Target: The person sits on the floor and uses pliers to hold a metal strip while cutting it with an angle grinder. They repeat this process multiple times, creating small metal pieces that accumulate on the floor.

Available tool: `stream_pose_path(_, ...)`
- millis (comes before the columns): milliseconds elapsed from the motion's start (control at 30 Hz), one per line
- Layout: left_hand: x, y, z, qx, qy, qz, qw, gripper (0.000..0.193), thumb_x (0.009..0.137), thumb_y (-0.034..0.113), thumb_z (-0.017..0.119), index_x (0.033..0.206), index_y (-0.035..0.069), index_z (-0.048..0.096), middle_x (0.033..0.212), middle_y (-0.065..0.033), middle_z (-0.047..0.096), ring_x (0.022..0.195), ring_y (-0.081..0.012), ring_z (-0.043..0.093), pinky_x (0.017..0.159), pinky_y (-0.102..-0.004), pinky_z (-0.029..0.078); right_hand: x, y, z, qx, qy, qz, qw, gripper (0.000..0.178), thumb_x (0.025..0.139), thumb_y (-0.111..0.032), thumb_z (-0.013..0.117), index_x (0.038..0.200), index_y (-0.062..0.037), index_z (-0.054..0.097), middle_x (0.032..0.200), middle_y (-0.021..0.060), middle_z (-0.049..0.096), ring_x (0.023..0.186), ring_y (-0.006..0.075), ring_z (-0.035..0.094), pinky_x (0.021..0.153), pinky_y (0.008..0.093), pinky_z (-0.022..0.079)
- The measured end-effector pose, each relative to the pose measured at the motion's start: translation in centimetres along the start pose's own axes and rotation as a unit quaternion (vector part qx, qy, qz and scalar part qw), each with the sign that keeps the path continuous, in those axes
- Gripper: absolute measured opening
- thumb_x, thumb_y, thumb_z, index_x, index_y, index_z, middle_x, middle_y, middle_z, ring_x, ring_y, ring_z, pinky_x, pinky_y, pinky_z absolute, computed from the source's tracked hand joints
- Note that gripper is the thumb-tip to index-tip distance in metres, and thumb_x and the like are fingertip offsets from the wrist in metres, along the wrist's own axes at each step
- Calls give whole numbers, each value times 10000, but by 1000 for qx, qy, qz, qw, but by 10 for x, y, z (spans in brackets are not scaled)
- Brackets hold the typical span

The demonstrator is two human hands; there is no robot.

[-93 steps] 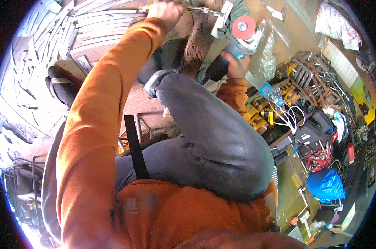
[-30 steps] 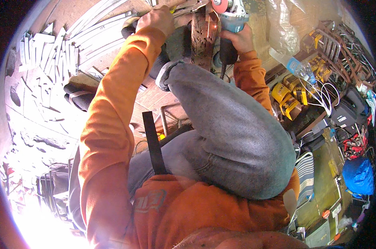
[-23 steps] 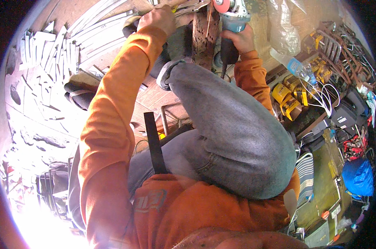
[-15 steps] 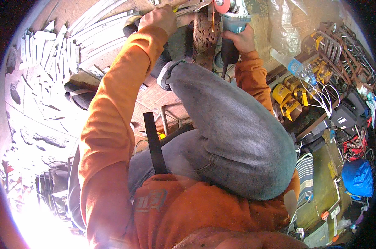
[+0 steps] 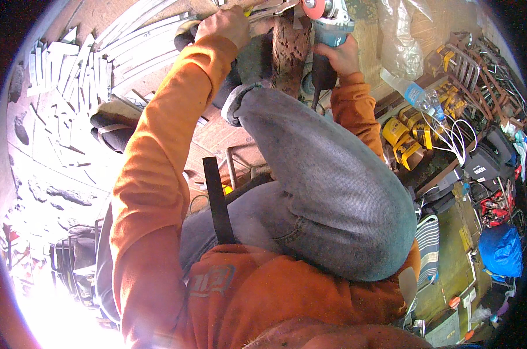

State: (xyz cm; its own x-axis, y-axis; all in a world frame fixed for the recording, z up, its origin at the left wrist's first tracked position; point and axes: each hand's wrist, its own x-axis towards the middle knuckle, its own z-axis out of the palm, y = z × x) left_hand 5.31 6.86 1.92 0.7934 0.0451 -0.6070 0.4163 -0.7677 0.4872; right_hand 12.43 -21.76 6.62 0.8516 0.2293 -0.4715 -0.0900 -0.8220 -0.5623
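Note:
At the top of the view, my right hand (image 5: 340,56) grips the dark handle of an angle grinder (image 5: 333,34) with a teal body. Its red disc (image 5: 314,7) is beside the top of an upright, pitted wooden post (image 5: 291,49). My left hand (image 5: 225,26), to the left of the post, is closed on a yellow-handled tool (image 5: 248,11); the fingers hide most of it. A metal piece (image 5: 278,7) reaches from near this hand toward the disc, partly cut off by the view's upper edge.
Many pale metal strips (image 5: 71,67) lie on the floor to the left. On the right are yellow-and-black power tools (image 5: 409,136), a plastic bottle (image 5: 420,96), white cable (image 5: 458,136), rusty metal frames (image 5: 473,64) and a blue bag (image 5: 501,250). My bent knee (image 5: 333,174) rises between my arms.
The thin orange streak of sparks below the disc no longer shows. The grinder and both hands have shifted very slightly to the right in the view.

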Motion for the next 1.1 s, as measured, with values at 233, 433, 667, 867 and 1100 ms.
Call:
stream_pose_path(233, 8, -4, 11, -13, -5, 2, 1000, 327, 949, 245, 564, 1185, 56, 687, 1148, -220, 733, 1067, -392, 724, 902, -492, 584, -1, 1, 1, 20, 0, -51, 998, 554, 634, -248, 891, 1123, -44, 730, 1079, 104, 767, 982, 263, 734, 886, 389, 567)
stream_pose_path(433, 1, -4, 3, -29, 19, 4, 999, 319, 940, 250, 567, 1165, 68, 699, 1136, -223, 736, 1064, -397, 724, 908, -497, 580, 0, 1, -1, 20, -21, -62, 998, 542, 639, -224, 899, 1131, -65, 734, 1083, 85, 770, 990, 252, 734, 888, 389, 566)
stream_pose_path(667, -7, 2, -11, -31, -2, -2, 1000, 328, 945, 272, 575, 1168, 64, 695, 1157, -223, 729, 1086, -395, 716, 913, -497, 576, -3, -3, 1, 63, -9, -36, 997, 546, 662, -213, 904, 1149, -54, 714, 1094, 82, 764, 997, 235, 728, 887, 374, 566)
stream_pose_path(867, 1, -2, 2, -47, 17, -4, 999, 307, 950, 229, 550, 1167, 60, 688, 1142, -225, 734, 1081, -397, 717, 918, -495, 574, 1, -5, 1, 51, 14, -58, 997, 470, 653, -172, 875, 1074, -30, 722, 994, 70, 746, 894, 199, 700, 826, 357, 554)
stream_pose_path(1100, 6, -4, 4, -38, -18, -25, 999, 310, 979, 235, 524, 1187, 41, 646, 1129, -239, 729, 1065, -393, 715, 892, -495, 572, 9, 4, 5, 30, 43, -25, 998, 426, 643, -176, 875, 1019, -27, 741, 953, 46, 746, 847, 174, 694, 788, 344, 550)
